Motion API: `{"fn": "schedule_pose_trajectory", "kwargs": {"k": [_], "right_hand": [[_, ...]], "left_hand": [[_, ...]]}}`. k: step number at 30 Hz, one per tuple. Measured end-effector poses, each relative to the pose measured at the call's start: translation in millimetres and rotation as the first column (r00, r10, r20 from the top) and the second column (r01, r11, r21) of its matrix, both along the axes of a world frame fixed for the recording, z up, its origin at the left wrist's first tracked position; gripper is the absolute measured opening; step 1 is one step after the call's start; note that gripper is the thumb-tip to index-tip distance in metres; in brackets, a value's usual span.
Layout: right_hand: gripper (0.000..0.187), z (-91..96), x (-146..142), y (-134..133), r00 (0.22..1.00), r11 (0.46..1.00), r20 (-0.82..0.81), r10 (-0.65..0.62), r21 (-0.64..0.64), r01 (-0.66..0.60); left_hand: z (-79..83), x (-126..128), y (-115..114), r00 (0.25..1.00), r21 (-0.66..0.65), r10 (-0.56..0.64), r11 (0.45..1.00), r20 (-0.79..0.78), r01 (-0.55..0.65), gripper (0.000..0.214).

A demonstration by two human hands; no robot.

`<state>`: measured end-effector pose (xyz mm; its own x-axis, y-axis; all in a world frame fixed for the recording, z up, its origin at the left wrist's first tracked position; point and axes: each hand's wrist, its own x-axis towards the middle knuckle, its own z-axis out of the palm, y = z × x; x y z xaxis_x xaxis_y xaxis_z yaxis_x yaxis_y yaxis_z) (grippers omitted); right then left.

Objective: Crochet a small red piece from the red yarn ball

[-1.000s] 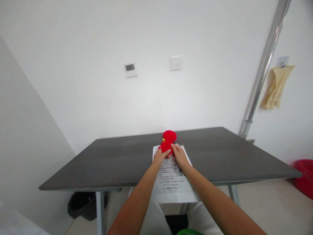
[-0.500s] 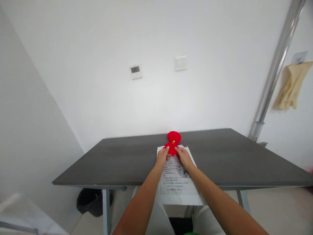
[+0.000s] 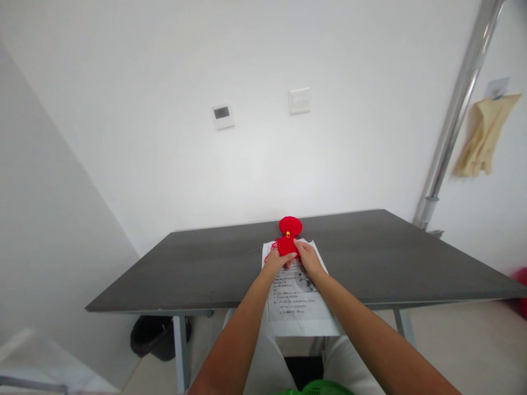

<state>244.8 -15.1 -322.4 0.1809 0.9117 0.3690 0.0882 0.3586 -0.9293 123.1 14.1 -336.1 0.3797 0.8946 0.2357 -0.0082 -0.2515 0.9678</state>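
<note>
Between both hands is a red crocheted piece (image 3: 287,246), soft and rounded, with loose red yarn strands trailing on its left side. My left hand (image 3: 279,262) is closed on its lower left part, the thumb lying across the front. On its right edge my right hand (image 3: 307,257) pinches with thumb and fingers. A small yellow ring (image 3: 288,235) shows at the top of the piece. Just behind it sits a round red ball (image 3: 290,225), apparently yarn; whether the two are joined I cannot tell. Printed paper sheets (image 3: 294,326) lie beneath my hands.
The dark grey table (image 3: 206,269) stands against a white wall, and the paper overhangs its front edge. Below on the left is a black bin (image 3: 153,337). A green perforated object (image 3: 325,387) is at my lap. Pale yellow gloves (image 3: 488,134) hang beside a metal pipe (image 3: 457,118).
My left thumb has moved right across the front of the red piece, and the piece has turned a little. Red strands now show at its left. The view has tilted slightly downward.
</note>
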Motion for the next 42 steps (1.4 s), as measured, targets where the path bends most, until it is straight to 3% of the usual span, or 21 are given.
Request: {"fn": "schedule_pose_trajectory", "kwargs": {"k": [6,12,17,24,29,36,42], "right_hand": [[0.048,-2.6,1.4,6.3,0.998,0.997,-0.043,-0.053,0.053,0.055],[0.049,-6.8,5.7,10.0,0.988,0.99,-0.067,-0.141,-0.01,0.141],[0.047,-3.6,3.6,4.5,0.998,0.997,0.003,-0.07,-0.019,0.07],[0.05,1.4,2.2,-0.9,0.995,0.995,0.027,-0.1,-0.011,0.1],[0.052,-2.9,4.9,3.7,0.99,0.991,-0.03,-0.135,-0.022,0.135],[0.051,-6.9,5.0,8.2,0.991,0.997,-0.111,-0.078,-0.017,0.076],[0.054,-3.1,4.4,6.3,0.988,0.998,-0.147,-0.043,-0.042,0.038]], "left_hand": [[-1.9,-1.4,2.1,0.995,0.002,-0.015,1.0,-0.095,0.016,0.036],[-4.7,-4.0,7.4,0.975,-0.024,0.11,0.994,0.192,-0.107,0.039],[-4.1,-5.0,8.1,0.947,-0.035,0.231,0.973,0.224,-0.229,0.045],[4.8,-1.4,-1.3,0.995,0.016,0.101,0.995,0.013,-0.101,0.046],[6.2,-2.5,-3.5,0.997,0.01,0.071,0.997,0.02,-0.071,0.047],[0.1,0.6,2.5,0.994,-0.06,0.031,0.998,0.101,-0.025,0.055],[-0.8,1.1,1.6,0.998,-0.015,0.039,0.999,0.052,-0.039,0.069]]}}
